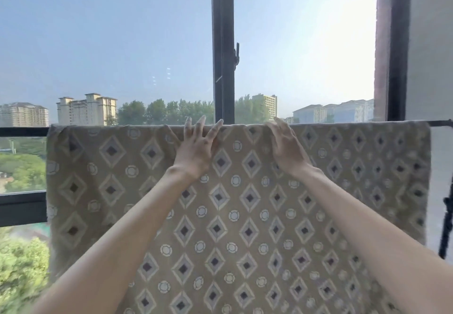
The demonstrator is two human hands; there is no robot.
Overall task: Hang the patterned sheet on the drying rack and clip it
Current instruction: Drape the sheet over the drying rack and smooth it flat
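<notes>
The patterned sheet (235, 203), tan with grey diamonds and white circles, hangs draped over a horizontal black bar of the drying rack (440, 123) in front of the window. It spreads wide and falls past the bottom of the view. My left hand (196, 145) lies against the sheet near its top fold, fingers spread and straight, tips reaching the bar. My right hand (285, 145) is raised beside it at the top edge, fingers relaxed and slightly bent, holding nothing. No clip is in view.
A large window with a black frame (223, 51) stands right behind the rack, its handle at mid-height. A black railing (23, 131) runs at the left. A white wall (431, 43) and a black rack leg (447, 230) are at the right.
</notes>
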